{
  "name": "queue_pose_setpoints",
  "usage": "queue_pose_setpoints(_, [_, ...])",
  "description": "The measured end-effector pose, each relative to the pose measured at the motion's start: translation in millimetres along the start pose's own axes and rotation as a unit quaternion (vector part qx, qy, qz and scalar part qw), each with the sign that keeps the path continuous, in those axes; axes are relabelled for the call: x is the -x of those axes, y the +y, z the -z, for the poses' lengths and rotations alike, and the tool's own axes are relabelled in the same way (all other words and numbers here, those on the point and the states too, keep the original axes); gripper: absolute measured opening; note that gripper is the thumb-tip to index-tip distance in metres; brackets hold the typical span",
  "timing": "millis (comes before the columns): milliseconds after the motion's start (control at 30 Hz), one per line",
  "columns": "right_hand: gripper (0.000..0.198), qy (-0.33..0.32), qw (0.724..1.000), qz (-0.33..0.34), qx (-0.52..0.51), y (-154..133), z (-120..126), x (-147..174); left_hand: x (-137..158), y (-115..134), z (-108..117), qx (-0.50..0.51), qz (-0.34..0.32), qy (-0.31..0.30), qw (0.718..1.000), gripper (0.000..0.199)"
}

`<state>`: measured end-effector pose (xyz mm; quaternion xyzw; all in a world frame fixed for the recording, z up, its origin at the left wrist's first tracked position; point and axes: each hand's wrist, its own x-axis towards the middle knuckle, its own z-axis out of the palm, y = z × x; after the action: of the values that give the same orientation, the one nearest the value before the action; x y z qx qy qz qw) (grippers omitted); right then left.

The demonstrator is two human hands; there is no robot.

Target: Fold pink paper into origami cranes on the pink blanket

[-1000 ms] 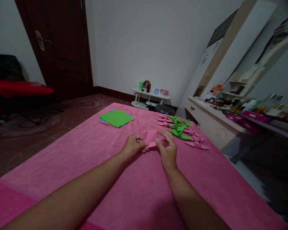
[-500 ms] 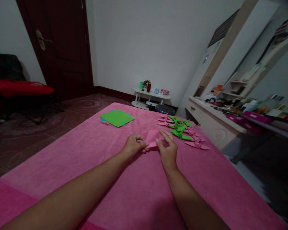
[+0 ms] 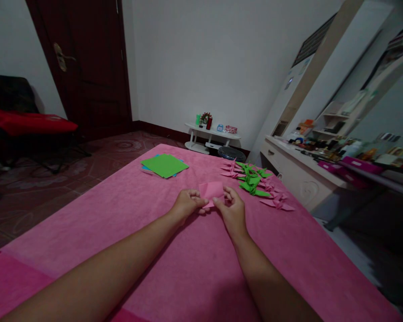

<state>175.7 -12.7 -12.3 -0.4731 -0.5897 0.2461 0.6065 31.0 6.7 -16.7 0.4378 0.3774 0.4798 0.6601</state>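
Note:
A small folded piece of pink paper (image 3: 211,191) is held between my two hands, just above the pink cloth (image 3: 195,250). My left hand (image 3: 188,205) pinches its left edge, thumb on top and fingers beneath. On the other side, my right hand (image 3: 233,206) grips the right edge, its thumb pressed on the lower part of the paper. To the right of my right hand lie several folded paper cranes, some green (image 3: 251,183) and some pink (image 3: 278,203). A stack of square paper sheets (image 3: 165,165), green on top with blue under it, lies beyond my left hand.
A dressing table (image 3: 298,165) crowded with bottles stands along the right. Behind the cloth-covered surface is a low white stand (image 3: 196,146) with small items. At the left are a chair with a red cover (image 3: 30,124) and a dark red door (image 3: 83,67).
My right thumb has slid left and inward over the pink paper, and my right fingers have curled closer to its edge. My left hand keeps its hold.

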Motion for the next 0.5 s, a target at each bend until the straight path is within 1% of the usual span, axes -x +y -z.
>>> queue_pose_setpoints(67, [0.051,-0.035,0.999,-0.033,-0.018,7,1,-1,1,2,0,-0.015,0.024,0.003,1.0,0.031])
queue_pose_setpoints(133, [0.05,-0.082,0.994,-0.058,-0.03,11,3,-2,1,3,4,-0.067,0.058,-0.009,0.996,0.029])
queue_pose_setpoints(200, [0.044,-0.147,0.985,-0.072,-0.056,11,6,-3,0,3,13,-0.172,0.069,-0.028,0.982,0.027])
queue_pose_setpoints(233, [0.041,-0.181,0.978,-0.078,-0.071,11,7,-3,-1,3,18,-0.237,0.054,-0.034,0.969,0.026])
queue_pose_setpoints(267, [0.04,-0.211,0.97,-0.086,-0.083,10,8,-3,-2,4,25,-0.301,0.017,-0.027,0.953,0.026])
queue_pose_setpoints(300, [0.039,-0.234,0.963,-0.094,-0.089,10,9,-3,-3,5,31,-0.356,-0.041,-0.013,0.933,0.032])
queue_pose_setpoints(367, [0.037,-0.26,0.956,-0.105,-0.088,9,9,-4,-5,7,41,-0.437,-0.152,0.003,0.887,0.051])
queue_pose_setpoints(400, [0.036,-0.266,0.954,-0.108,-0.084,9,9,-4,-6,9,44,-0.463,-0.193,0.004,0.865,0.056])
queue_pose_setpoints(433, [0.036,-0.269,0.954,-0.109,-0.081,9,10,-4,-6,10,45,-0.48,-0.222,-0.006,0.849,0.059])
queue_pose_setpoints(467, [0.035,-0.271,0.953,-0.111,-0.079,9,10,-4,-7,12,46,-0.486,-0.238,-0.021,0.841,0.058])
queue_pose_setpoints(500, [0.036,-0.273,0.952,-0.113,-0.077,9,10,-4,-8,13,45,-0.484,-0.243,-0.043,0.84,0.057])
